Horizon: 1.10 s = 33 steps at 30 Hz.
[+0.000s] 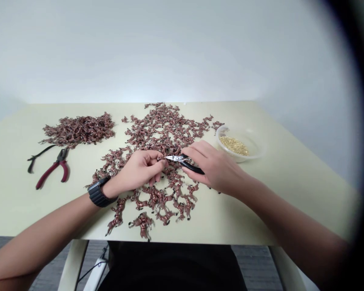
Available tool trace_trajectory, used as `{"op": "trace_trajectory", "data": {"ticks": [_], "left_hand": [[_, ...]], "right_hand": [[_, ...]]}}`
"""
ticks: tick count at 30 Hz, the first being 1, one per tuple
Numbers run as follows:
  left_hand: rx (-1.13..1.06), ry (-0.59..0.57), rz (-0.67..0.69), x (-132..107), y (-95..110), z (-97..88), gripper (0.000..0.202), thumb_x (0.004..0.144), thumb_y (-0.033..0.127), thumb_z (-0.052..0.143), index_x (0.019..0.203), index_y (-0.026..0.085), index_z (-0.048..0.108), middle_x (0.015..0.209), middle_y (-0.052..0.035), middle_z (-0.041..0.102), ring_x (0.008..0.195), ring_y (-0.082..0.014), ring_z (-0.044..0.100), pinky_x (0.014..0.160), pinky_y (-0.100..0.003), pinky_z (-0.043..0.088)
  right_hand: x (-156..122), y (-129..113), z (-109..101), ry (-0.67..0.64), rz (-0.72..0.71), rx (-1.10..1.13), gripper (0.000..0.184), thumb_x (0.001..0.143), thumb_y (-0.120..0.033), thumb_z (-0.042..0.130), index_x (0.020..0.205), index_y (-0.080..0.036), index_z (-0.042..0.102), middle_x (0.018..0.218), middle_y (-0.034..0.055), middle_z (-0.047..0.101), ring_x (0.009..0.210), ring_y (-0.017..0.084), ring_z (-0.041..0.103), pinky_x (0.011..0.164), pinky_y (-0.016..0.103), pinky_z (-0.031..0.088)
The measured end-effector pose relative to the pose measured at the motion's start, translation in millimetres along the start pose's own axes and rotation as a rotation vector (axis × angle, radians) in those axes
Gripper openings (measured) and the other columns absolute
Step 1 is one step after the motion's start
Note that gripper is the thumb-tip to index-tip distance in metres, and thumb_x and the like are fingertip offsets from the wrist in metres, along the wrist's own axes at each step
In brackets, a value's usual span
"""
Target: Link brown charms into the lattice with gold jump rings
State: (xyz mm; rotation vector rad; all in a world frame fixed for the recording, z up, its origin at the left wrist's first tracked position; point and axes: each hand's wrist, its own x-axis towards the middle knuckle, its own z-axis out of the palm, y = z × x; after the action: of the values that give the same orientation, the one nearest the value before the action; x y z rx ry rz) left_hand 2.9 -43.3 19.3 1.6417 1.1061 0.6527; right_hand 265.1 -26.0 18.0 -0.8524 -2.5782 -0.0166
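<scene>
My right hand [214, 165] is closed around small black-handled pliers [182, 160], whose metal tips point left. My left hand [141, 167] is pinched shut on a small brown piece I cannot make out, held right at the plier tips. A black watch [98, 194] sits on my left wrist. Both hands hover over a wide spread of small brown horse-shaped charms [162, 133] on the pale yellow-green table [291, 190].
A second heap of brown charms [79, 130] lies at the back left. In front of that heap lie red-handled pliers [56, 167] and a black-handled tool [38, 157]. A clear plastic bowl [241, 142] of small gold bits stands to the right. A white wall rises behind the table.
</scene>
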Motion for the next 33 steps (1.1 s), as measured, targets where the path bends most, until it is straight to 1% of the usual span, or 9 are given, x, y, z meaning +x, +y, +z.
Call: {"op": "trace_trajectory", "data": {"ticks": [6, 15, 19, 23, 27, 31, 33], "left_hand": [[-0.005, 0.008, -0.011, 0.1, 0.8, 0.8, 0.025, 0.099, 0.037, 0.059, 0.090, 0.014, 0.066, 0.062, -0.0019, 0.069, 0.045, -0.0095, 0.059, 0.043, -0.018, 0.046], [0.007, 0.008, -0.008, 0.8, -2.2, 0.6, 0.027, 0.100, 0.038, 0.058, 0.090, 0.015, 0.066, 0.063, -0.0026, 0.069, 0.045, -0.0096, 0.059, 0.042, -0.018, 0.046], [-0.013, 0.001, -0.022, 1.1, -0.6, 1.2, 0.026, 0.100, 0.037, 0.057, 0.091, 0.014, 0.066, 0.063, -0.0023, 0.069, 0.046, -0.0097, 0.059, 0.043, -0.019, 0.046], [0.020, 0.001, 0.015, 1.4, -0.9, 2.0, 0.028, 0.102, 0.038, 0.055, 0.089, 0.015, 0.064, 0.072, -0.0049, 0.073, 0.053, -0.0110, 0.064, 0.050, -0.021, 0.052], [0.085, 0.028, 0.047, 0.5, -1.0, 3.3, 0.034, 0.104, 0.044, 0.051, 0.091, 0.016, 0.065, 0.082, -0.0061, 0.075, 0.061, -0.0129, 0.068, 0.058, -0.024, 0.056], [0.133, 0.041, 0.104, -0.4, 2.1, 4.9, 0.040, 0.107, 0.045, 0.041, 0.093, 0.016, 0.065, 0.088, -0.0059, 0.075, 0.066, -0.0138, 0.069, 0.062, -0.025, 0.057], [0.182, 0.051, 0.127, -0.2, 3.2, 5.7, 0.040, 0.108, 0.045, 0.038, 0.096, 0.017, 0.064, 0.086, -0.0048, 0.074, 0.067, -0.0141, 0.069, 0.063, -0.026, 0.056]], "right_hand": [[0.1, -0.7, -1.8, -0.005, -0.010, -0.006, 0.031, 0.103, -0.035, 0.051, 0.126, -0.015, 0.057, 0.112, 0.0148, 0.064, 0.101, 0.028, 0.058, 0.076, 0.039, 0.052], [0.3, 0.2, -0.4, -0.016, -0.009, -0.003, 0.032, 0.103, -0.036, 0.051, 0.127, -0.015, 0.056, 0.113, 0.0145, 0.064, 0.103, 0.028, 0.058, 0.080, 0.041, 0.052], [0.4, -0.2, -1.0, -0.031, -0.009, -0.009, 0.032, 0.103, -0.035, 0.050, 0.126, -0.014, 0.057, 0.111, 0.0140, 0.063, 0.100, 0.027, 0.057, 0.079, 0.040, 0.051], [0.5, -1.3, -0.3, -0.022, 0.001, -0.002, 0.031, 0.103, -0.035, 0.050, 0.126, -0.016, 0.057, 0.110, 0.0136, 0.064, 0.100, 0.028, 0.057, 0.079, 0.040, 0.051], [-0.3, -2.7, 1.9, -0.021, 0.029, -0.001, 0.031, 0.103, -0.037, 0.050, 0.125, -0.016, 0.058, 0.109, 0.0138, 0.064, 0.098, 0.027, 0.058, 0.075, 0.038, 0.050], [-0.7, -3.2, 3.0, -0.014, 0.044, 0.001, 0.031, 0.103, -0.037, 0.051, 0.125, -0.017, 0.058, 0.109, 0.0135, 0.064, 0.099, 0.027, 0.058, 0.076, 0.038, 0.049], [-0.4, -3.3, 3.1, -0.011, 0.054, 0.000, 0.031, 0.103, -0.037, 0.050, 0.124, -0.016, 0.058, 0.109, 0.0137, 0.064, 0.099, 0.028, 0.058, 0.077, 0.038, 0.049]]}}
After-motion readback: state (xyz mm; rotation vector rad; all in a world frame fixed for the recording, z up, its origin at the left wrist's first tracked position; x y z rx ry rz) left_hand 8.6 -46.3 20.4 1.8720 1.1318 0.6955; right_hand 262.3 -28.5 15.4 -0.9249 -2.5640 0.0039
